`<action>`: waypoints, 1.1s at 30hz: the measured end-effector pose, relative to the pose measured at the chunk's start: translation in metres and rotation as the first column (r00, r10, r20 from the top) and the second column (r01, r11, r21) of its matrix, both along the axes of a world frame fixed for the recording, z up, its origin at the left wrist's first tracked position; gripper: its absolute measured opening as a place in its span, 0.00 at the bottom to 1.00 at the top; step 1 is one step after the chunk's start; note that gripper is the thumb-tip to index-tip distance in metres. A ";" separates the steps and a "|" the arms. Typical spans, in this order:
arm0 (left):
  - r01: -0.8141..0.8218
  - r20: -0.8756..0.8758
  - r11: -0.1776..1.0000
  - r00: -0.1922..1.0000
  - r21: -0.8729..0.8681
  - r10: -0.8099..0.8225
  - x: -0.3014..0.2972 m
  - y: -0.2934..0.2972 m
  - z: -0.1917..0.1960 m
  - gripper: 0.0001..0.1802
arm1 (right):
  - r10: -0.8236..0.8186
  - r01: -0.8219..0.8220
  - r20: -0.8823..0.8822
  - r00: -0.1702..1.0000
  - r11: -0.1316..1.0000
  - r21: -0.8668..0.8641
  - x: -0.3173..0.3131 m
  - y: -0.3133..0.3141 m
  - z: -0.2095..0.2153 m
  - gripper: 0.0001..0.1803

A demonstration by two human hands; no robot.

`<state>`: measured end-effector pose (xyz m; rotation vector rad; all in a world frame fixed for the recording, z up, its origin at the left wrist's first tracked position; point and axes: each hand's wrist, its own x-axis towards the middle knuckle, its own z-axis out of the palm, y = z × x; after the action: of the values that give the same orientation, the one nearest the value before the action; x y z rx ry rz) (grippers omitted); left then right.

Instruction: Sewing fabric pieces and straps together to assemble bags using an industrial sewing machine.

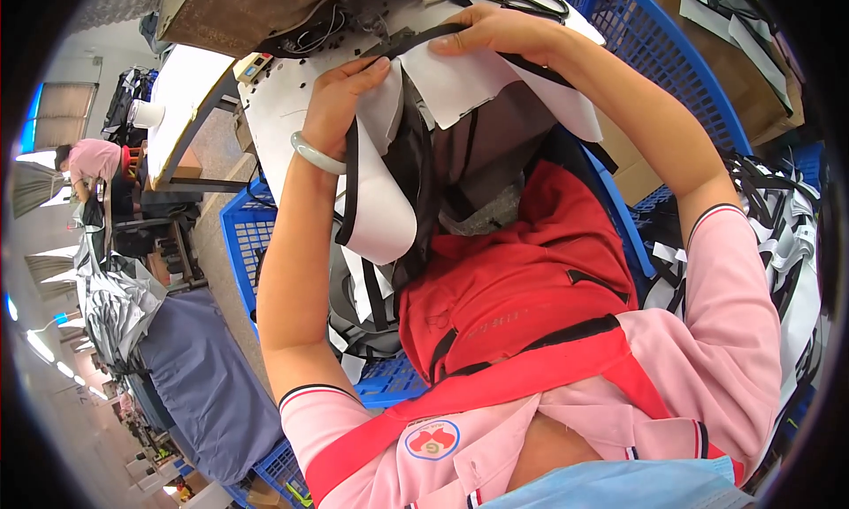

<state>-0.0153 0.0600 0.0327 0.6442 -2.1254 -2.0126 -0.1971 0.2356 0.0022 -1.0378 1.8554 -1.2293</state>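
A white fabric piece with black edge binding [451, 89] is stretched between my hands over the far part of the work table. My left hand [340, 93] pinches its bound edge, thumb and fingers closed; a pale bangle circles that wrist. Farther right, my right hand [504, 33] grips the same black edge with the thumb on top. One white flap [382, 210] with black trim hangs below my left hand. Dark sheer cloth [495, 142] drapes from the piece toward my lap, over the red apron [531, 279].
Scissors [531, 7] lie past my right hand. Black scraps dot the white table [274, 124], under a brown machine body [230, 18]. Blue crates [240, 235] flank me, and bundled strapped pieces [778, 226] lie at right. Another person [95, 162] bends over work at far left.
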 end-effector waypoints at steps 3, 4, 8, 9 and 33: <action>0.003 -0.014 1.000 1.000 0.015 -0.003 -0.002 -0.007 -0.007 0.20 | 0.004 -0.004 -0.014 1.000 1.000 -0.003 0.000 -0.005 0.000 0.26; -0.002 -0.021 1.000 1.000 0.028 0.002 -0.003 -0.009 -0.009 0.20 | 0.005 -0.005 -0.012 1.000 1.000 -0.004 -0.001 -0.006 0.000 0.26; -0.010 -0.026 1.000 1.000 0.004 0.010 -0.006 -0.010 -0.011 0.20 | -0.009 0.009 -0.005 1.000 1.000 0.007 -0.004 -0.007 0.000 0.28; -0.010 -0.030 1.000 1.000 -0.015 0.009 -0.008 -0.009 -0.010 0.20 | -0.035 0.036 -0.020 0.999 0.999 0.013 -0.005 -0.006 0.000 0.28; -0.189 -0.076 0.981 0.979 0.033 0.191 0.014 -0.039 -0.003 0.21 | 0.015 -0.014 0.021 1.000 0.998 -0.055 -0.027 0.041 0.043 0.22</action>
<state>-0.0017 0.0209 0.0292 0.7282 -1.9181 -1.9320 -0.2245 0.2769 0.0452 -1.0613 1.8036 -1.2842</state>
